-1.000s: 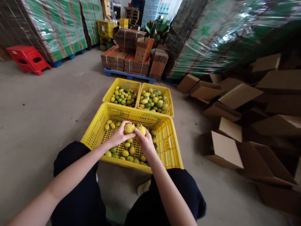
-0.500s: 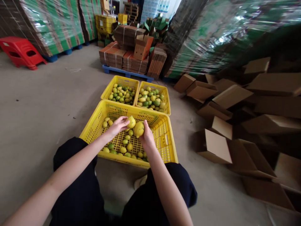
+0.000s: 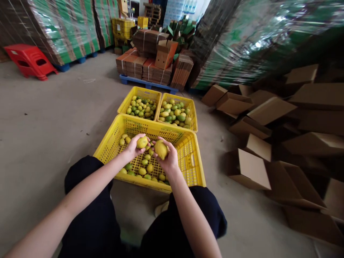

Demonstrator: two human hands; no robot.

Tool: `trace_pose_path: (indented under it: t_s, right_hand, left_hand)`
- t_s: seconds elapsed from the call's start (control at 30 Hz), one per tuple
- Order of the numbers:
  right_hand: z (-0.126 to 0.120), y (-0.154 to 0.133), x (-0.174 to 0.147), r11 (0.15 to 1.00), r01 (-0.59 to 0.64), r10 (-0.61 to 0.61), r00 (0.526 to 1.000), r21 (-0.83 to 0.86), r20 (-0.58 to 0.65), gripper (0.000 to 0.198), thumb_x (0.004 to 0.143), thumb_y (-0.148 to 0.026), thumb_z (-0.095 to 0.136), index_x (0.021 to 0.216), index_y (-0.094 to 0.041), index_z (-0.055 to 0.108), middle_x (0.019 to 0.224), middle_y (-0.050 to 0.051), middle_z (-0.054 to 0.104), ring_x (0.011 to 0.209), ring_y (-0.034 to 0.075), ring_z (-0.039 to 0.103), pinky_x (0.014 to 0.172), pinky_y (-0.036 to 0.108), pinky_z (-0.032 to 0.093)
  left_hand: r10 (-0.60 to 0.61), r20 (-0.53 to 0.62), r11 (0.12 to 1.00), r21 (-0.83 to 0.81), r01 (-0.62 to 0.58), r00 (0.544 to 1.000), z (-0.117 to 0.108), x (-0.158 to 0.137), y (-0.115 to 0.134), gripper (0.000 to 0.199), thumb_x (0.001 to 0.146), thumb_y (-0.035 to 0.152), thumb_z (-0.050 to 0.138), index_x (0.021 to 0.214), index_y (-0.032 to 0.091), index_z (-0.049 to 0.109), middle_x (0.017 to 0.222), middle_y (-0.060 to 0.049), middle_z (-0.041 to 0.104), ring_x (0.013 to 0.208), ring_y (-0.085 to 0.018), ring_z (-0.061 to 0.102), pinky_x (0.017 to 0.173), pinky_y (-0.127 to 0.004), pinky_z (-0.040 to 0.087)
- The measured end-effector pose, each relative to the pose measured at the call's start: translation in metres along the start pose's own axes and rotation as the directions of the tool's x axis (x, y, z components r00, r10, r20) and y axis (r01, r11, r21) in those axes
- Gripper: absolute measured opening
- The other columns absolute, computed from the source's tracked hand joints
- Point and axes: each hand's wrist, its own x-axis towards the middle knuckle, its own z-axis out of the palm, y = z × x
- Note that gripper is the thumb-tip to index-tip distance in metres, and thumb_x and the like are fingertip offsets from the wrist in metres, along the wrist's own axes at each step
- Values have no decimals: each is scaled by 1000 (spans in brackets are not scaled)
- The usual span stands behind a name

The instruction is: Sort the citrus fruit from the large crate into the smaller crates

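Observation:
Over the large yellow crate [image 3: 197, 157], my left hand [image 3: 134, 147] holds a yellow lemon [image 3: 142, 142] in its curled fingers. My right hand [image 3: 170, 159] grips a larger yellow lemon [image 3: 161, 149], its palm side turned up. The two hands are close together but the lemons do not touch. Below them, several yellow and green lemons [image 3: 142, 171] lie scattered on the crate's perforated floor, mostly along the near side. A small group of lemons [image 3: 124, 139] sits in the far left corner. My hands hide part of the crate's middle.
Behind the large crate stand two smaller yellow crates [image 3: 120, 107] of yellow and green lemons. Open cardboard boxes [image 3: 254, 168] are heaped on the right. Farther back are flattened cartons [image 3: 157, 73] on a blue pallet [image 3: 146, 84], a red stool [image 3: 32, 61] and wrapped stacks [image 3: 67, 28].
Both lemons have been turned in my hands, and the hands have moved slightly apart. My right palm has rolled upward. The whole view has shifted a little.

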Motion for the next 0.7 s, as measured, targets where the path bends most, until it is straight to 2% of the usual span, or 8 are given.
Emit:
trace_pose_path:
  t_s: [0.1, 0.17, 0.27, 0.37, 0.57, 0.7]
  right_hand:
    - [-4, 2, 6, 1000, 0, 1, 1000, 6, -12, 25, 67, -31, 62, 91, -22, 62, 84, 4, 71, 71, 21, 67, 59, 34, 57]
    - [-8, 5, 12, 1000, -14, 13, 1000, -14, -14, 18, 66, -29, 62, 83, -23, 60, 80, 4, 70, 75, 24, 68, 66, 41, 59]
    - [-14, 11, 19, 1000, -12, 11, 998, -10, -60, 14, 67, -28, 68, 77, -23, 59, 76, 3, 69, 77, 24, 68, 72, 43, 60]
    - [-16, 15, 23, 1000, 21, -19, 996, 23, -86, 18, 69, -29, 75, 76, -23, 60, 77, 3, 69, 80, 23, 68, 76, 41, 61]
    - [-12, 19, 25, 995, 45, -29, 983, 84, -179, 22, 73, -35, 78, 75, -22, 61, 75, -1, 69, 75, 17, 67, 74, 33, 60]
    - [-10, 21, 24, 1000, -3, 0, 992, -19, -124, 28, 72, -43, 79, 79, -22, 62, 73, -1, 68, 65, 15, 64, 64, 29, 57]
  left_hand:
    - [-99, -82, 986, -141, 87, 992, -2, 3, 1, 26, 86, 34, 49, 75, 13, 60, 55, -3, 60, 34, -7, 46, 31, -15, 32]
    - [-175, -132, 963, -231, 141, 976, -3, 5, 2, 27, 87, 34, 47, 76, 13, 59, 55, -3, 57, 33, -7, 43, 30, -15, 30]
    - [-239, -177, 933, -313, 176, 955, -5, 7, 2, 28, 89, 34, 43, 80, 13, 59, 56, -3, 56, 33, -7, 42, 29, -15, 29]
    - [-230, -187, 931, -327, 160, 955, -6, 10, -1, 30, 91, 32, 38, 84, 13, 60, 59, -4, 57, 36, -8, 45, 31, -16, 32]
    - [-227, -180, 934, -320, 161, 957, -3, 11, -4, 29, 91, 31, 38, 90, 13, 60, 60, -4, 59, 36, -10, 42, 31, -18, 27]
    - [-163, -161, 954, -276, 114, 973, 2, 11, -2, 36, 93, 33, 32, 83, 13, 59, 60, -6, 60, 37, -10, 43, 33, -20, 30]
